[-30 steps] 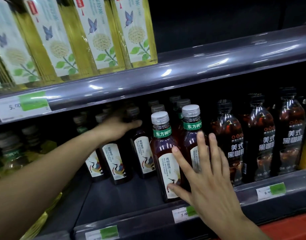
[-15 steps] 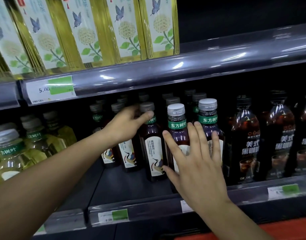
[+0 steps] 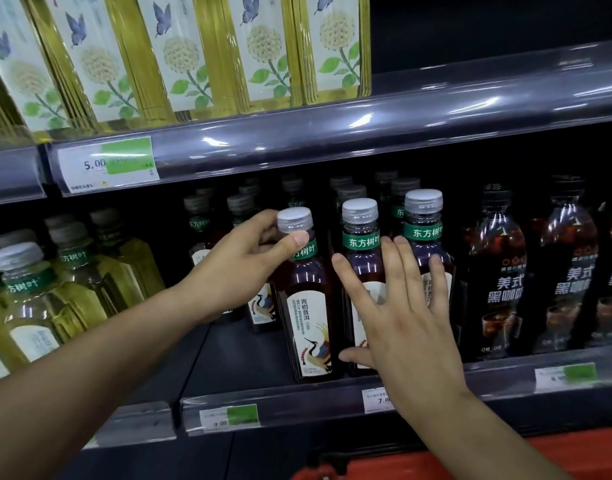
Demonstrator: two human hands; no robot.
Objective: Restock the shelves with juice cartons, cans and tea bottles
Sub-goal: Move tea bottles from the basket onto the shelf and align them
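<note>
On the lower shelf (image 3: 249, 372), seen from the head camera, I am working along the front row of dark tea bottles. My left hand (image 3: 238, 271) is gripping the leftmost front bottle (image 3: 306, 306) just under its grey cap, thumb across the green neck band and the other fingers curled round behind it, so this grip is pinching the neck. I judge I am holding it there because the neck is the narrow, easy part to reach among packed bottles, and it lets me steer the bottle up to the shelf lip with its label facing out. That bottle is standing upright, touching its neighbour on the right.

My right hand (image 3: 401, 313) is lying flat, fingers spread and straight, against the next two front bottles (image 3: 361, 244). This grip is holding nothing; it is bracing those bottles, I think, so they are not tipping or sliding while the left one is being squared up beside them. The thumb is sitting low by the base of the middle bottle.

Behind the front row more caps are showing in shadow. To the right black coffee bottles (image 3: 495, 271) are standing; to the left, pale green tea bottles (image 3: 23, 296). Above, tall cartons (image 3: 259, 46) with flower and butterfly prints are lining the upper shelf, over a price tag (image 3: 107, 164) reading 5.00. Part of the lower shelf floor left of the gripped bottle is showing bare, so I judge more bottles are wanted there.
</note>
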